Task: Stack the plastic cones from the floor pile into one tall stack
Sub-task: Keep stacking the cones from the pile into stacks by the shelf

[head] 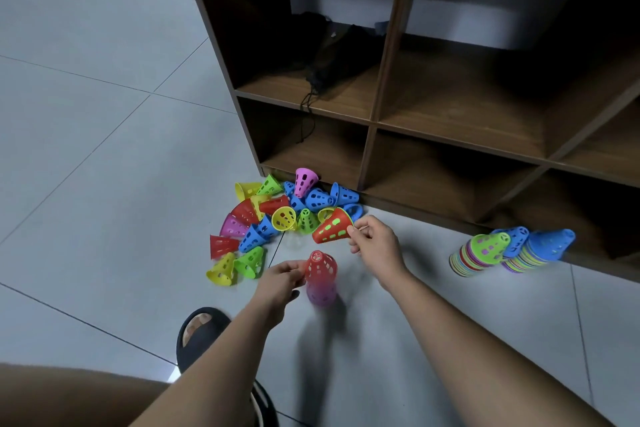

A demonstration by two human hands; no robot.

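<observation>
A loose pile of perforated plastic cones (277,215) in red, yellow, green, blue and pink lies on the tiled floor by the shelf's foot. In front of it stands a short stack (321,279), a red cone over a pink one, blurred. My left hand (280,279) grips the red top cone at its left side. My right hand (375,241) pinches the rim of a red cone with a green one nested inside (332,227), held tilted just above the pile's right edge.
A brown wooden cubby shelf (377,114) stands behind the pile, with a dark bag (332,55) in one compartment. Two tall leaning cone stacks (509,251) stand at its foot on the right. My sandalled foot (201,333) rests on the floor at lower left.
</observation>
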